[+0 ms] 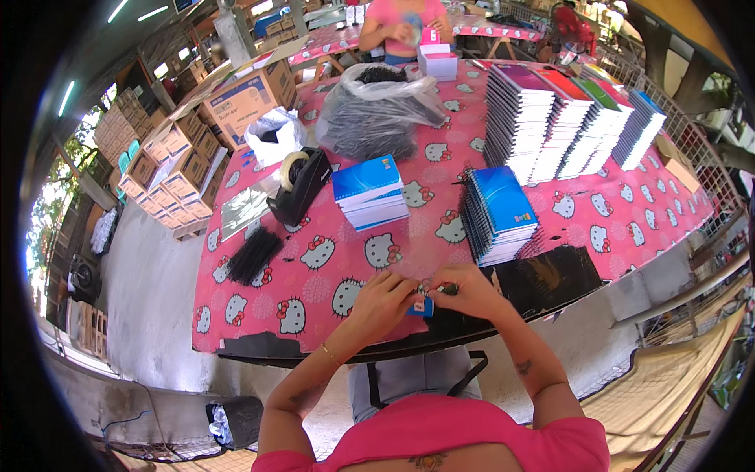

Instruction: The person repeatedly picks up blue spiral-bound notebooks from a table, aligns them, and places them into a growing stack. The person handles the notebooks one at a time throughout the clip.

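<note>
At the table's near edge, my left hand (pixel 385 304) and my right hand (pixel 465 292) meet, fingers bent and pinched close together. Between them shows part of a small blue-covered notebook (pixel 422 307), mostly hidden by the fingers. My left fingers grip its left side. The right fingertips pinch at its upper edge, on something too small to make out. Just beyond my right hand stands a stack of blue spiral notebooks (pixel 503 206) with black coils. Farther left is a stack of blue-covered notebooks (pixel 368 191). A bundle of black plastic coils (pixel 255 256) lies left of my left hand.
A black tape dispenser (pixel 301 189), a white plastic bag (pixel 275 135) and a large clear bag of black coils (pixel 373 118) stand on the pink table cover (pixel 318 287). Tall spiral notebook stacks (pixel 517 126) rise at the back right. Another person (pixel 405 27) works across the table.
</note>
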A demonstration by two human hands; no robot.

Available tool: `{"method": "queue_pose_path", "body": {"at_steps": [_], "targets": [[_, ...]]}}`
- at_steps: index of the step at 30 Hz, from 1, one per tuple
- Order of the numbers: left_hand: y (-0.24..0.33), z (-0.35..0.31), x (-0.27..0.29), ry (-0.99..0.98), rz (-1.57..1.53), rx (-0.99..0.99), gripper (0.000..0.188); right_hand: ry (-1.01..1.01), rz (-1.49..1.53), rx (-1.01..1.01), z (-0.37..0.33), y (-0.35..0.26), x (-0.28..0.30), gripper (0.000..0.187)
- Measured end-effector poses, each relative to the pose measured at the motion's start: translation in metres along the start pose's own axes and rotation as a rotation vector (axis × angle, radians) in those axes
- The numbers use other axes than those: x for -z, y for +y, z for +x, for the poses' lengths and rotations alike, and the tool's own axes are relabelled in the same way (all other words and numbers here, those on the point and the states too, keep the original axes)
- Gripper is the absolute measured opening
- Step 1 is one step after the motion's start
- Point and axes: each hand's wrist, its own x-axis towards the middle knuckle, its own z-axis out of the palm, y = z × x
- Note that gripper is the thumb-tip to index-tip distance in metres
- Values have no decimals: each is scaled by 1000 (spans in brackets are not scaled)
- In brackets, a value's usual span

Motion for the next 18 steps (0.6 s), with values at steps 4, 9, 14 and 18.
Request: {"method": "queue_pose_path", "body": {"at_steps": [4, 9, 14, 18], "targets": [[14, 18, 3, -20, 19, -51, 23, 297, -246, -105, -4, -10, -7, 12], [43, 84, 47, 67, -143, 132, 27, 671, -277, 71, -8, -56, 38, 33], [60, 181, 36, 299, -272, -208, 41, 684, 434, -110, 8, -66, 85, 51], [24, 240, 15, 10, -444, -85, 37, 628, 404, -209, 25, -45, 144, 54]]}}
